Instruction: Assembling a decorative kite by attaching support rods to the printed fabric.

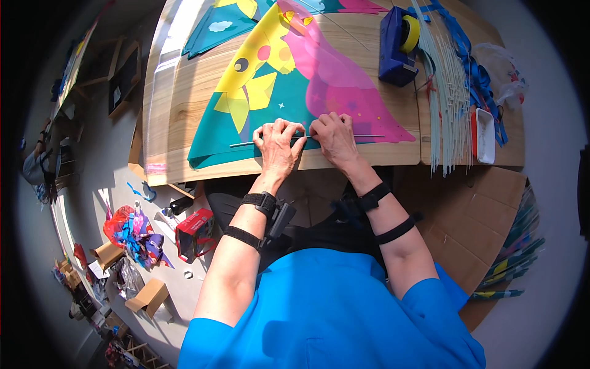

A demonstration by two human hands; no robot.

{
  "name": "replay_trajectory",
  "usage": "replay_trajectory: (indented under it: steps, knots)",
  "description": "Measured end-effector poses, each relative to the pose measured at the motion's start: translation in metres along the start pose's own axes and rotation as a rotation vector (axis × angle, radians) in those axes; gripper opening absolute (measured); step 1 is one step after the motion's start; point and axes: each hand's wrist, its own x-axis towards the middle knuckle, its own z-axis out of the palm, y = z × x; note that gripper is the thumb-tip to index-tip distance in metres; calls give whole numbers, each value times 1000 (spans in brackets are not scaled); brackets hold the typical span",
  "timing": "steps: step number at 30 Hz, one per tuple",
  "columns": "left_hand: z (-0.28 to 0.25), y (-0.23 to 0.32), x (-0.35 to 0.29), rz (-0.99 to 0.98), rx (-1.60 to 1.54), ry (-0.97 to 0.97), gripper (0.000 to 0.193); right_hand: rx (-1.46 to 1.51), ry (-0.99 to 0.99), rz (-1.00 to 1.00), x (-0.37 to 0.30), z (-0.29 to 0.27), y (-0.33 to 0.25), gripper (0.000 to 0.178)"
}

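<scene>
- Head view: the left hand (280,147) and right hand (335,141) are meeting over the near part of a triangular teal, yellow and pink printed fabric sheet (286,101), fingers apparently pinching a thin, straight grey rod (367,136), perhaps to steady its middle.
- This rod is lying crosswise over the sheet, which is resting on the pale wooden counter (169,123), likely for firm support.
- Right of the sheet, a blue, boxy tape dispenser (393,58) and slender pale sticks (452,114) are waiting, presumably within easy reach.
</scene>
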Motion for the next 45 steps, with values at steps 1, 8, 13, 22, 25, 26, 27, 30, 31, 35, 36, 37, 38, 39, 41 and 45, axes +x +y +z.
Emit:
replay_trajectory:
  steps: [1, 8, 13, 22, 25, 26, 27, 30, 31, 35, 36, 37, 38, 39, 41, 45]
  knots:
    - [0, -1, -1, -3, 1, 3, 22, 4, 2, -1, 0, 1, -1, 9]
    - [1, 1, 1, 20, 6, 29, 21, -3, -36, 25, 1, -5, -2, 8]
    - [-1, 1, -1, 8, 16, 29, 21, -12, -44, 2, 2, -4, -3, 8]
    - [-1, 1, -1, 12, 5, 24, 25, -18, -53, 3, 2, -5, -2, 9]
    - [0, 1, -1, 5, 5, 14, 26, -19, -45, 6, 1, -4, 0, 10]
    - [0, 1, -1, 1, 1, 10, 27, -32, -53, 1, 1, -3, 1, 11]
    - [0, 0, -1, -3, 3, 3, 29, -45, -61, -3, 1, -2, 1, 12]
    - [0, -1, -1, 5, 11, 1, 40, -63, -65, 0, 1, -2, 1, 13]
    - [-2, -2, -1, -2, -9, -11, 42, -60, -62, 2, 1, -1, 1, 13]
    - [-5, -1, 1, -3, -61, -23, 51, -51, -51, 6, 0, -1, 0, 12]
    - [-6, -1, 1, -6, -70, -28, 51, -49, -49, 9, 0, -1, 0, 12]
    - [-6, -1, 1, -8, -78, -33, 51, -46, -47, 11, 0, -1, 0, 12]
    - [-6, -1, 1, -12, -82, -36, 51, -38, -43, 16, 0, -2, -1, 12]
    - [-6, -1, 1, -15, -85, -38, 51, -31, -39, 21, 0, -2, -1, 12]
    - [-6, -2, 1, -19, -87, -40, 52, -17, -34, 29, 0, -2, -2, 11]
    - [-6, -1, 1, -21, -77, -43, 51, -22, -34, 29, 1, -1, -1, 11]
